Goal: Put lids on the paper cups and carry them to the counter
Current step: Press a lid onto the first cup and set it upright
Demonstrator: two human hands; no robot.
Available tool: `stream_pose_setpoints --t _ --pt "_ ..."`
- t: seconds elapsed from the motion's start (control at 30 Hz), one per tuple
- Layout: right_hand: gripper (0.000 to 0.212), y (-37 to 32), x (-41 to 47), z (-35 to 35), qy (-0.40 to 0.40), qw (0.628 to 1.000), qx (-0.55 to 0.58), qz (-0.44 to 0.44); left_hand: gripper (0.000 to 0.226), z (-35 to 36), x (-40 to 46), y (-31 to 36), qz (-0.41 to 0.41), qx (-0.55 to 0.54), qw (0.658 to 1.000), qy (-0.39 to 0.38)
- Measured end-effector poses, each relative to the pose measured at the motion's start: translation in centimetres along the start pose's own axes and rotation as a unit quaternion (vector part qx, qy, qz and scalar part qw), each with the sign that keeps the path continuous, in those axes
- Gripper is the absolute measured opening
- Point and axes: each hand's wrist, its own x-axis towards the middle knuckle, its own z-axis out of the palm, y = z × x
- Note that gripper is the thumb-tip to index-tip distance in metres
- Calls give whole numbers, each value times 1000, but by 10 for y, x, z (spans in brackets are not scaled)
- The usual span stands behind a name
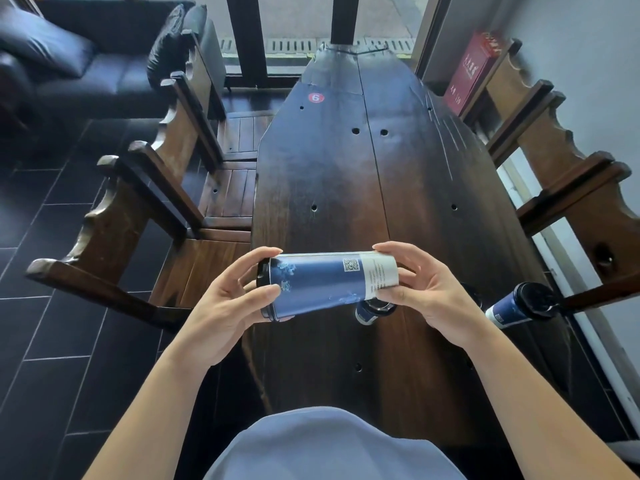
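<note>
Dark plank table [322,174] — both hands, left [225,306], right [429,299], grip pinching tapered paper cup [325,282] sideways, black lid [264,289] on.

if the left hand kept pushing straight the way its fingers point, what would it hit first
The left hand points right, along the blue paper cup it holds by the lidded end. Straight on it would likely meet the right hand at the cup's base, though depth is hard to judge.

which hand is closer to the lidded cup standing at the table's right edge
Right. The right hand sits just left of that cup; the left hand is far across, at the lid end of the held cup.
</note>
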Motion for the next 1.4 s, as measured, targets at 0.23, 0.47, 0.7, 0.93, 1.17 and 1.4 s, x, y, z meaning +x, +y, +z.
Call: stream_pose_setpoints --t 0.23,0.47,0.7,0.93,1.17,1.4 --pt "54 -3 3 4 2 1000 12 -5 56 -2 -7 11 48 36 998 -5" --pt "60 -6 1 18 -17 999 29 -28 47 -6 -20 10 30 23 999 18" --pt "52 -5 -5 31 -19 999 33 -33 71 -17 -36 10 51 41 998 -10" --pt "55 0 -10 52 -18 999 21 -23 60 -28 -53 13 77 38 996 -9" --pt "61 -3 -15 67 -19 999 6 -39 63 -41 -58 15 48 24 998 -20" --pt "60 -3 -19 61 0 999 -11 -40 64 -32 -60 12 83 115 990 -26"
